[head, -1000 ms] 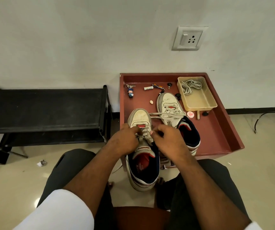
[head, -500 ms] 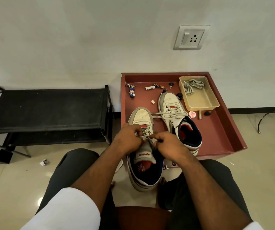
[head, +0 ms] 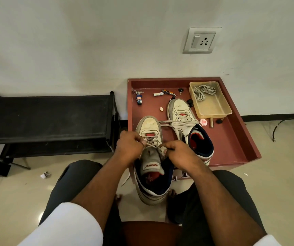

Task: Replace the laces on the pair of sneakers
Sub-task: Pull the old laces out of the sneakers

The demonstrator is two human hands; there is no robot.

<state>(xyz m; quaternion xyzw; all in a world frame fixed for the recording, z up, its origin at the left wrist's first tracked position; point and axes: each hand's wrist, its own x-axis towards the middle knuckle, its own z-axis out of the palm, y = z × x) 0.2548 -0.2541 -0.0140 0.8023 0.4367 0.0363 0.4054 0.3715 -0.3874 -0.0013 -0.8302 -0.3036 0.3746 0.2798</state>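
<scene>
beige tub [head: 222, 110] holds coiled laces [head: 204, 91].

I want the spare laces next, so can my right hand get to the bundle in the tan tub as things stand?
Probably yes: the laces lie uncovered in the open tub, but the right hand is pinching the near sneaker's lace.

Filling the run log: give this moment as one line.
step: lacing near sneaker | left hand: pinches lace | right hand: pinches lace | far sneaker: on tray
</scene>
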